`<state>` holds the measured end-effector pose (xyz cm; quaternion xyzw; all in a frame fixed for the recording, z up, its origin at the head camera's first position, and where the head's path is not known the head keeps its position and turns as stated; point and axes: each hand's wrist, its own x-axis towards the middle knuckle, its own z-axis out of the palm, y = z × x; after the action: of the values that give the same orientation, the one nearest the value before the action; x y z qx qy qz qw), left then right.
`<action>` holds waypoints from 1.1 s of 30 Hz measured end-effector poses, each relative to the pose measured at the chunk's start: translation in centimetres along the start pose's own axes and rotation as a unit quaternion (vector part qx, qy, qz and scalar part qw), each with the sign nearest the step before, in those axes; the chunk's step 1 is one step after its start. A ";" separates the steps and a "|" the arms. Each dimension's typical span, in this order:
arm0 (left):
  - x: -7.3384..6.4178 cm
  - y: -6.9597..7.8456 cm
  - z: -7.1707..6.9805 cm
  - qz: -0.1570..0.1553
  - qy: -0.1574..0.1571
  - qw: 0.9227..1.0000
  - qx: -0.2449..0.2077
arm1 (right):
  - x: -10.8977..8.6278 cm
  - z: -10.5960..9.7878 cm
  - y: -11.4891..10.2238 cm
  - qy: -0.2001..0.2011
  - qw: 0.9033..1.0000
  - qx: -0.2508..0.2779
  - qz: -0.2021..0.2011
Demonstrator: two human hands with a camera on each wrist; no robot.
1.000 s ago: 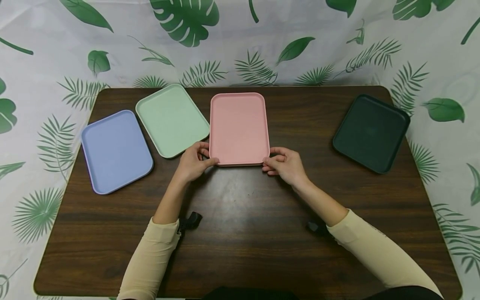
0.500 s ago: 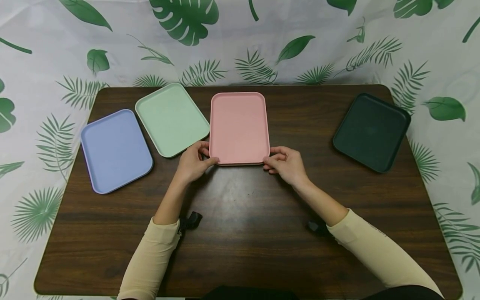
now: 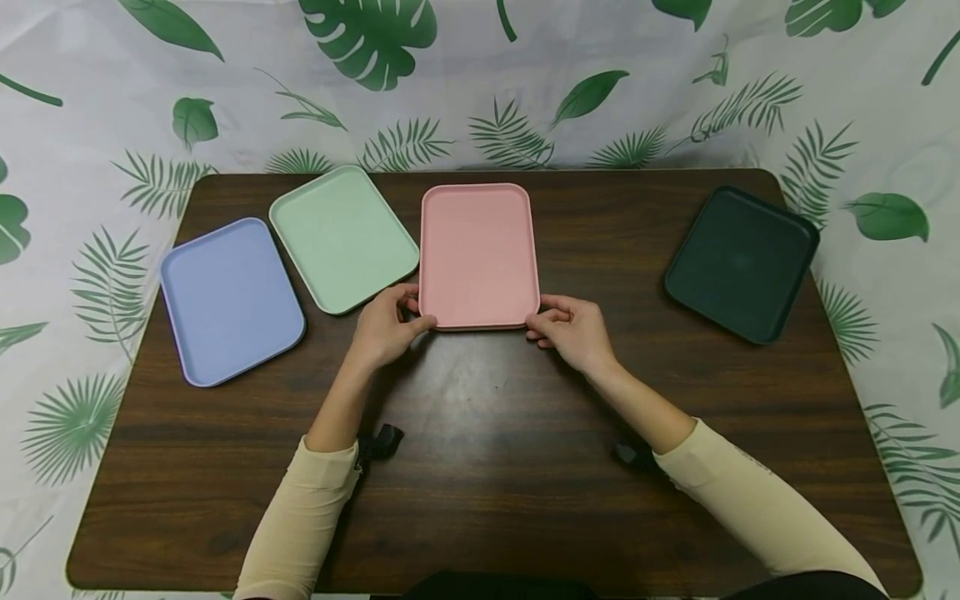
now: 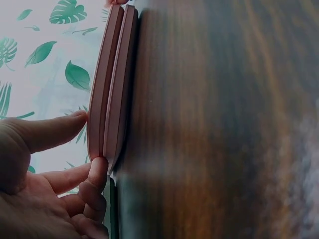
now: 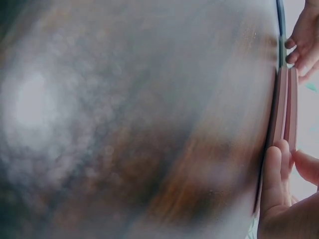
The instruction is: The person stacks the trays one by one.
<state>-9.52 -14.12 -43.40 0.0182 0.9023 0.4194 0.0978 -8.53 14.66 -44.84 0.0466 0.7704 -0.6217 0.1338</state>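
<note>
Two pink trays (image 3: 478, 254) lie stacked at the middle back of the table; from above only the top one shows plainly, while the left wrist view reveals both rims (image 4: 110, 84), one over the other. My left hand (image 3: 385, 329) holds the near left corner, thumb on the upper rim and fingers against the side. At the near right corner my right hand (image 3: 576, 332) does likewise, its thumb at the upper tray's edge and fingertips (image 5: 273, 159) against the stacked sides. Just left of the stack, a light green tray (image 3: 343, 240) lies askew, close to my left fingers.
A blue tray (image 3: 234, 302) lies turned at the left of the dark wood table (image 3: 480, 500). Far to the right is a dark green tray (image 3: 742, 265), also turned. A white leaf-print cloth (image 3: 247, 50) hangs behind the table's back edge.
</note>
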 end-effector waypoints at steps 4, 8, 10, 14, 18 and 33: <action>0.0 0.0 -0.1 0.003 -0.002 1.000 0.008 | -0.1 0.0 -0.1 -0.003 1.000 -0.001 0.003; 0.0 0.0 -0.1 0.006 -0.004 1.000 0.017 | -0.2 0.0 -0.2 -0.004 1.000 -0.003 0.003; 0.0 0.0 0.0 0.007 -0.006 1.000 0.020 | -0.2 0.0 -0.2 -0.005 1.000 -0.006 0.004; -0.1 0.1 0.0 0.010 -0.008 1.000 0.023 | -0.3 0.1 -0.2 -0.007 1.000 -0.010 0.011; -0.1 0.0 0.0 0.011 -0.008 1.000 0.028 | -0.3 0.1 -0.2 -0.009 1.000 -0.011 0.018; -0.4 0.1 0.0 0.022 -0.011 0.998 0.053 | -0.9 0.1 -0.6 -0.034 0.998 0.015 0.045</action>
<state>-9.17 -14.08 -43.26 0.0478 0.9217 0.3725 0.0970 -7.84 14.55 -44.08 0.0623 0.7533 -0.6275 0.1867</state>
